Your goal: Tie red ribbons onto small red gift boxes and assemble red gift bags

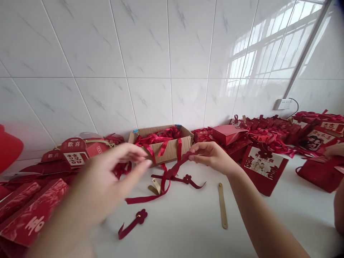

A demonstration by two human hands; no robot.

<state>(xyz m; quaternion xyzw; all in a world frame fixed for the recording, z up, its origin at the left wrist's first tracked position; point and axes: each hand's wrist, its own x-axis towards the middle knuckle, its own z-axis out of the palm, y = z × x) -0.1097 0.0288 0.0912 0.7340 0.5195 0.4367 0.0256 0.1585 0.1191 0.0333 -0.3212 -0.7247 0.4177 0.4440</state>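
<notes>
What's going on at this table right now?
The right hand pinches a dark red strip in front of a cardboard box of ribbons. The left hand, blurred, looks open, with nothing visible in it. A flower-ended strap lies nearer. At the right edge, another person's hand is at a red bag.

One view recorded, worn on your head. It looks forward and down across the white tabletop (174,229) toward the tiled wall (146,43), which fills the upper half of the frame. Range is close: your left hand (106,184) sits large, nearest the viewpoint; your right hand (212,154) is farther out.
</notes>
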